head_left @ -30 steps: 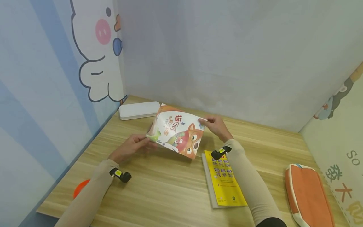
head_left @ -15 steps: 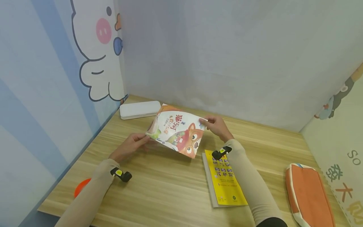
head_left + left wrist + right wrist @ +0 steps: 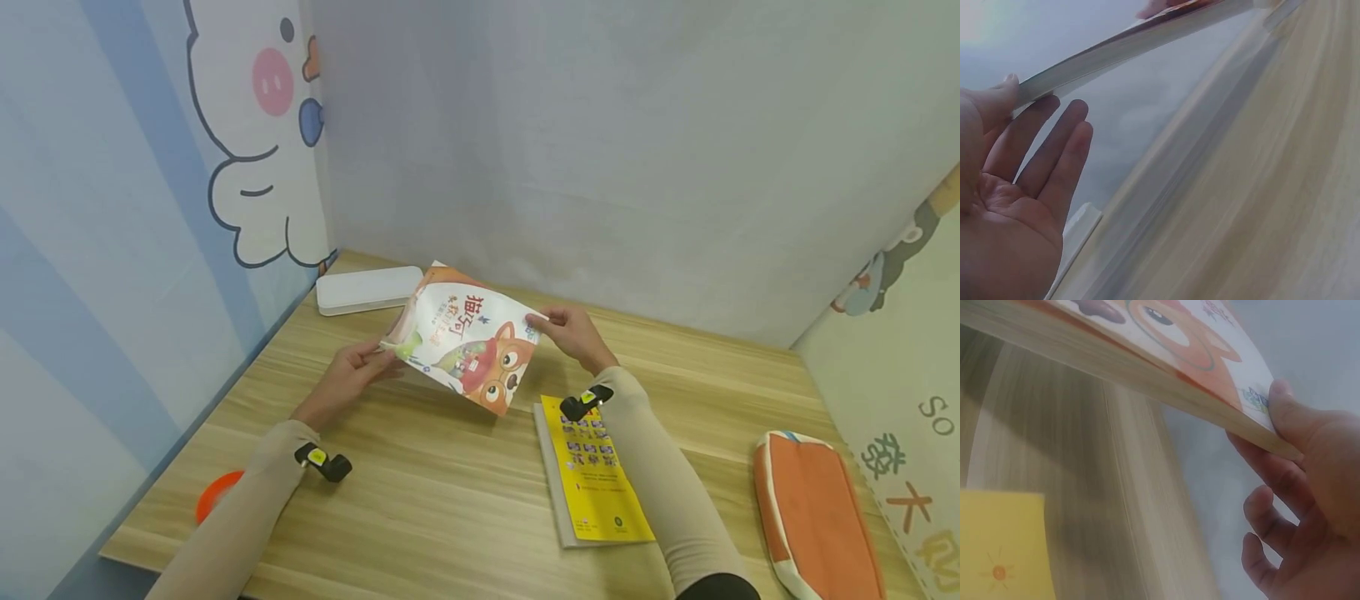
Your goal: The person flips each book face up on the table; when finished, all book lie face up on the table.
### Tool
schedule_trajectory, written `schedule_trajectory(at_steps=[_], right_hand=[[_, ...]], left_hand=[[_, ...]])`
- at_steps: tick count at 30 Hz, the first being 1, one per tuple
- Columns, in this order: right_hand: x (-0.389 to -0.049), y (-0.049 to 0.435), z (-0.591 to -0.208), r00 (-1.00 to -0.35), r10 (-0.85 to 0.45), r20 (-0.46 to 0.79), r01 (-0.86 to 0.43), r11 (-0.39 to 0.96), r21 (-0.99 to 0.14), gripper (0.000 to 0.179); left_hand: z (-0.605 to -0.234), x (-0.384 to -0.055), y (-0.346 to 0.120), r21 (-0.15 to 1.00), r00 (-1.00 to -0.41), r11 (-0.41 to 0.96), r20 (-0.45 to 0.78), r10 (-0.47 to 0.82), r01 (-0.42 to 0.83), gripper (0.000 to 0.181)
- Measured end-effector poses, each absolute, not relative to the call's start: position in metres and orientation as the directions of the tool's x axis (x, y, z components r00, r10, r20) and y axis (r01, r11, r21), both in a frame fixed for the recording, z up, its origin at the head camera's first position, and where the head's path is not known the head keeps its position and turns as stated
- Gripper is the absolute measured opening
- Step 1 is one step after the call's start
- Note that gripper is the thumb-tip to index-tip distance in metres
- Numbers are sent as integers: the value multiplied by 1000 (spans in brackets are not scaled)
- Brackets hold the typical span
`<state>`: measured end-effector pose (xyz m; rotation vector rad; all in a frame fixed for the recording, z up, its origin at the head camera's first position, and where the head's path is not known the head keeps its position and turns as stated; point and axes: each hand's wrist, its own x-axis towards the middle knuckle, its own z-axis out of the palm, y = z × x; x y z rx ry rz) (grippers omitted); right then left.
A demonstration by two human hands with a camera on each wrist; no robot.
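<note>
A picture book (image 3: 472, 342) with a cartoon animal in glasses on its white and orange cover is held tilted above the table. My left hand (image 3: 347, 379) pinches its left corner between thumb and forefinger; in the left wrist view the other fingers of that hand (image 3: 1029, 162) spread loosely below the pages. At the opposite corner my right hand (image 3: 576, 333) pinches the book, thumb on the cover. The right wrist view shows this hand (image 3: 1316, 481) with its lower fingers bent under the book's edge. The cover bends a little near the left hand.
A yellow book (image 3: 600, 483) lies on the wooden table (image 3: 420, 500), partly under my right forearm. A white case (image 3: 367, 290) sits at the back left. An orange pouch (image 3: 821, 517) is at the right edge, and a round orange object (image 3: 216, 493) is half hidden by my left forearm.
The book's left end has risen slightly and its cover bows more near the left hand, which has moved up a little. My right hand has stayed almost in place.
</note>
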<state>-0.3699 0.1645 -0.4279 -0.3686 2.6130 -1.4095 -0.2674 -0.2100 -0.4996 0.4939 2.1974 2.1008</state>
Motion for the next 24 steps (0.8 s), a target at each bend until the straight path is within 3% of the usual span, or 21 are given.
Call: schedule_trajectory(at_steps=[8, 24], right_hand=[[-367, 167, -425, -943, -331, -10, -167, 500, -850, 47], [-366, 165, -429, -903, -408, 136, -322, 433, -842, 30]], left_hand=[[-499, -267, -210, 983, -951, -54, 184, 249, 177, 62], [-498, -261, -216, 982, -961, 56, 161, 227, 178, 57]])
